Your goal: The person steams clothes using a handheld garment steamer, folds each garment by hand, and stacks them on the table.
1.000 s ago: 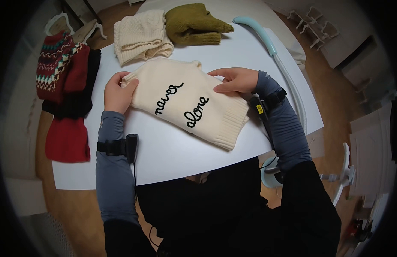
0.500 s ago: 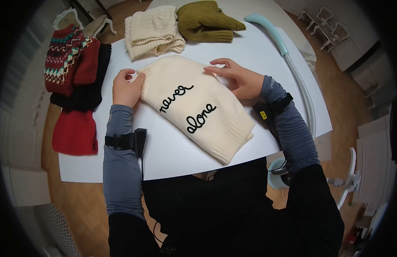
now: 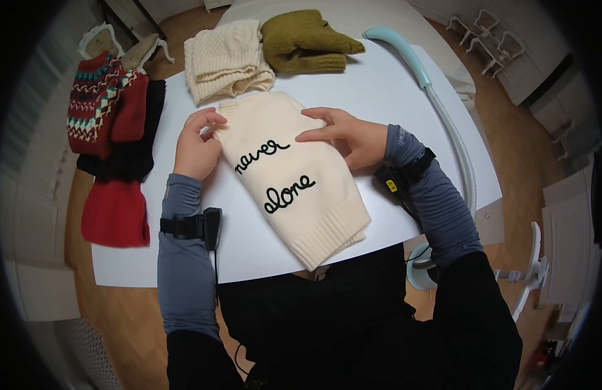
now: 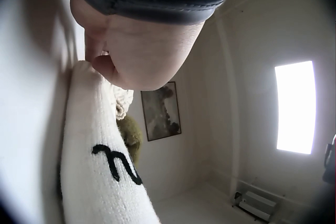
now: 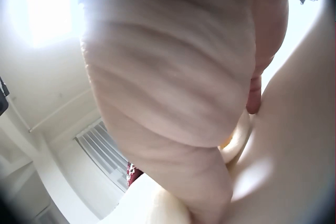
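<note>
A folded cream sweater point(image 3: 320, 201) with dark "never alone" lettering lies slantwise on the white table point(image 3: 236, 253), its ribbed hem at the front edge. My left hand point(image 3: 198, 143), fingers bent, holds the ribbed corner at the far left. In the left wrist view, that hand's fingertips meet the end of the sweater point(image 4: 86, 129). On the far right side, my right hand point(image 3: 353, 138) grips the sweater's edge, thumb and index finger spread over the cloth. Close up in the right wrist view, the hand point(image 5: 168, 77) hides most of the edge.
Behind lie a folded cream cable-knit point(image 3: 223, 58) and an olive knit garment point(image 3: 307, 42). Patterned red point(image 3: 96, 107), black point(image 3: 119, 162) and plain red knits point(image 3: 115, 211) overlap the left edge. A pale blue-topped hose point(image 3: 450, 120) runs down the right side.
The sweater has turned on the table, its hem swinging left and toward me. My right hand let its edge loose and regripped; the left stayed at the far left corner.
</note>
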Demonstrator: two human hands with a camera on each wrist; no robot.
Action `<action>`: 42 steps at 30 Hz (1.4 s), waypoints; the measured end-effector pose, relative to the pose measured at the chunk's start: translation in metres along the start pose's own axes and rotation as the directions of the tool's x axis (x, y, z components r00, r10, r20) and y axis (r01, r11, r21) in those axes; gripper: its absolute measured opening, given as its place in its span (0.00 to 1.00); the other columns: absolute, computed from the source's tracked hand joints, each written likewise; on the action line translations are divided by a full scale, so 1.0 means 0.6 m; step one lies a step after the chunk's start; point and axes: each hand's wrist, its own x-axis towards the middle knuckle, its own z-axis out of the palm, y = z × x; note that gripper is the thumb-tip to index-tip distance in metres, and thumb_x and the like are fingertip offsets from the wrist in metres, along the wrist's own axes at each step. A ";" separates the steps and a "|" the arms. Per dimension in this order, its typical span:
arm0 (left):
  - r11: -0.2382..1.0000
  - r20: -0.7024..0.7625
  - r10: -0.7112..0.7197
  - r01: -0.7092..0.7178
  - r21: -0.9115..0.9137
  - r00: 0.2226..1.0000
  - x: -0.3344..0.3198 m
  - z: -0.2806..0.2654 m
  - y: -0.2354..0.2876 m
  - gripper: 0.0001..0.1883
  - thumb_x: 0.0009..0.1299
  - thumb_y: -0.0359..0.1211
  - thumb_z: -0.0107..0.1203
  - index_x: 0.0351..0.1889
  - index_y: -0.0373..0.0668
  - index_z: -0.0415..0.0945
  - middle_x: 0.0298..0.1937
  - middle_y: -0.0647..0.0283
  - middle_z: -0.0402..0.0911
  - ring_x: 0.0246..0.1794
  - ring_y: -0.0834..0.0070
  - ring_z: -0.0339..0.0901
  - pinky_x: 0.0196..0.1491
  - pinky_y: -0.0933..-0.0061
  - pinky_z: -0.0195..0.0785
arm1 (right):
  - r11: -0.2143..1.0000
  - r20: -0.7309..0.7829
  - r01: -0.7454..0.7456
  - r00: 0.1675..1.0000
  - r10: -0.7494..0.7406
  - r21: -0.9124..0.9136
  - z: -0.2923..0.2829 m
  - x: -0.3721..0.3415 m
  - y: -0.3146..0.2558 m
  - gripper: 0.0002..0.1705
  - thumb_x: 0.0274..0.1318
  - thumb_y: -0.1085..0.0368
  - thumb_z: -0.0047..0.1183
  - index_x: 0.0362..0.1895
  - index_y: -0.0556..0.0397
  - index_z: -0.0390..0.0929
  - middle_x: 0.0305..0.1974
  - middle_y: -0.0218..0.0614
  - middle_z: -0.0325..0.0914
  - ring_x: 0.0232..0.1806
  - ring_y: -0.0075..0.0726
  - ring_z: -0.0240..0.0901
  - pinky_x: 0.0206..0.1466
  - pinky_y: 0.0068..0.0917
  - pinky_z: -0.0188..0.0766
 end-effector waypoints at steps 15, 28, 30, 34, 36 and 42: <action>0.862 0.004 0.172 -0.152 0.484 0.985 -0.009 -0.001 0.009 0.27 0.57 0.31 0.68 0.57 0.46 0.78 0.64 0.51 0.68 0.53 0.66 0.75 0.53 0.68 0.71 | 0.999 -0.017 -0.036 0.999 0.035 -0.003 0.003 0.006 0.007 0.38 0.49 0.59 0.74 0.67 0.28 0.77 0.76 0.54 0.50 0.73 0.60 0.56 0.64 0.36 0.78; 0.930 0.217 -0.338 0.360 -0.074 0.916 -0.010 0.011 0.028 0.07 0.76 0.32 0.55 0.37 0.38 0.74 0.30 0.67 0.78 0.24 0.81 0.76 0.30 0.80 0.70 | 0.992 0.014 -0.103 0.995 0.102 0.078 -0.002 0.004 0.000 0.40 0.48 0.56 0.75 0.68 0.30 0.76 0.76 0.54 0.52 0.76 0.63 0.50 0.77 0.49 0.53; 0.920 0.220 -0.354 0.381 -0.094 0.909 -0.012 0.012 0.039 0.07 0.76 0.31 0.54 0.37 0.38 0.75 0.30 0.67 0.78 0.25 0.81 0.77 0.30 0.80 0.70 | 0.992 0.015 -0.104 0.995 0.104 0.070 -0.002 0.004 0.000 0.41 0.48 0.56 0.75 0.69 0.30 0.76 0.76 0.54 0.52 0.76 0.63 0.50 0.77 0.49 0.54; 0.908 0.203 -0.382 0.407 -0.097 0.902 -0.011 0.013 0.043 0.09 0.79 0.34 0.49 0.40 0.38 0.75 0.31 0.67 0.78 0.24 0.81 0.75 0.28 0.79 0.69 | 0.994 0.011 -0.098 0.995 0.097 0.047 -0.003 0.003 0.000 0.41 0.47 0.57 0.75 0.69 0.28 0.76 0.76 0.53 0.52 0.75 0.61 0.53 0.72 0.44 0.64; 0.905 0.198 -0.386 0.411 -0.108 0.901 -0.010 0.011 0.043 0.10 0.80 0.35 0.48 0.41 0.39 0.75 0.31 0.68 0.78 0.23 0.81 0.75 0.26 0.79 0.68 | 0.994 0.010 -0.097 0.995 0.097 0.048 -0.004 0.003 0.000 0.41 0.47 0.57 0.75 0.69 0.26 0.76 0.76 0.53 0.51 0.75 0.60 0.54 0.68 0.40 0.74; 0.861 0.148 -0.471 0.489 -0.138 0.870 -0.007 0.006 0.051 0.13 0.80 0.41 0.53 0.37 0.43 0.73 0.27 0.69 0.76 0.21 0.83 0.70 0.18 0.78 0.59 | 0.996 0.000 -0.089 0.996 0.089 0.017 -0.004 0.003 -0.001 0.39 0.49 0.58 0.74 0.68 0.28 0.76 0.76 0.52 0.52 0.75 0.60 0.55 0.69 0.39 0.73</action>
